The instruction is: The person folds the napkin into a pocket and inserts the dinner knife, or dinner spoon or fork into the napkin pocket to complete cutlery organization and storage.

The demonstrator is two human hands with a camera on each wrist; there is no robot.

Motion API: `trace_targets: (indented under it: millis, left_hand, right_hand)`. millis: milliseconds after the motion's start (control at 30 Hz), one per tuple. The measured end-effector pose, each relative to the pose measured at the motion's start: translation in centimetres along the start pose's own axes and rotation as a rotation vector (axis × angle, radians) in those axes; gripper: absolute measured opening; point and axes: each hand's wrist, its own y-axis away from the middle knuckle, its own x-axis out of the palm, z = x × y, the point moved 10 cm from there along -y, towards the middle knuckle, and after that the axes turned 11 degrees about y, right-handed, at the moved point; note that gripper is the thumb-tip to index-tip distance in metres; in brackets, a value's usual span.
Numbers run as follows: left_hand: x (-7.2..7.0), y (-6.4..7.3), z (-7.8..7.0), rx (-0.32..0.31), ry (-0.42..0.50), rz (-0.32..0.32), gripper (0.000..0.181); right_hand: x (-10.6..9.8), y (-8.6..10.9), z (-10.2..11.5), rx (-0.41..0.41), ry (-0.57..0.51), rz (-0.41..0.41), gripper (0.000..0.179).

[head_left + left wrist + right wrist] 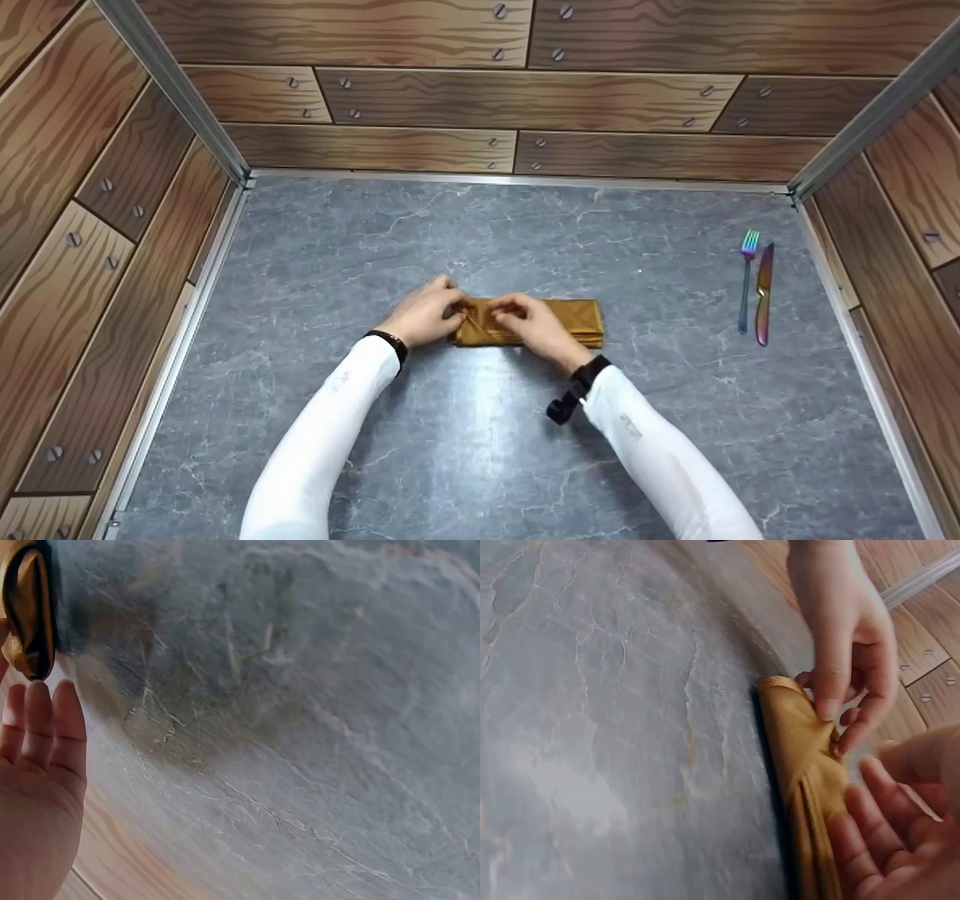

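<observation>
A golden-brown cloth napkin (576, 316), folded into a long layered strip, lies crosswise on the grey marbled table. At its left end my left hand (424, 313) pinches the fabric between thumb and index finger, as the right wrist view shows; there a corner of the napkin (789, 731) is folded at a slant. My right hand (537, 324) is over the middle of the strip, fingers loosely bent and nothing gripped. In the left wrist view the rolled end of the napkin (30, 611) shows its layers just beyond the left fingertips.
To the right, a rainbow-coloured fork (747, 277) and knife (763, 296) lie side by side on the table (480, 450). Wood-patterned panels (420, 94) wall in the back and both sides, with metal rails along the table's edges.
</observation>
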Motion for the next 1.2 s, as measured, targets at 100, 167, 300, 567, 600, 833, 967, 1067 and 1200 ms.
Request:
trace_targets:
  millis: [100, 167, 300, 567, 600, 833, 967, 1067, 1200]
  left_hand:
    - [0.0, 0.0, -0.5, 0.032, -0.016, -0.011, 0.021]
    - [0.0, 0.0, -0.6, 0.044, -0.020, -0.014, 0.019]
    - [0.2, 0.0, -0.8, 0.059, -0.062, -0.017, 0.016]
    - [0.6, -0.3, -0.8, 0.102, -0.207, -0.054, 0.016]
    - [0.7, -0.3, -0.8, 0.099, -0.231, -0.060, 0.017]
    - [1.6, -0.2, -2.3, 0.105, -0.326, -0.090, 0.023]
    - [3.5, -0.4, -3.5, 0.103, -0.313, 0.013, 0.049]
    - [5.1, -0.7, -3.7, 0.051, -0.298, 0.110, 0.061]
    - [6.5, -1.1, -3.1, -0.021, -0.276, 0.157, 0.068]
  right_hand:
    - [-2.7, 0.8, -0.4, -0.012, 0.159, -0.123, 0.022]
    - [-4.7, 1.6, -0.7, -0.012, 0.334, -0.194, 0.022]
    - [-7.3, 3.4, -2.8, 0.068, 0.711, -0.205, 0.037]
    - [-6.5, 5.4, -7.3, 0.145, 0.956, 0.039, 0.068]
    - [-6.4, 5.5, -7.3, 0.134, 0.965, 0.035, 0.068]
    - [-6.5, 5.5, -6.9, 0.098, 0.991, 0.009, 0.068]
    - [-6.5, 5.2, -6.2, 0.051, 1.024, 0.002, 0.070]
    - [-5.7, 5.0, -6.0, 0.000, 1.042, 0.038, 0.073]
    - [-4.4, 5.0, -6.3, -0.024, 1.060, 0.109, 0.079]
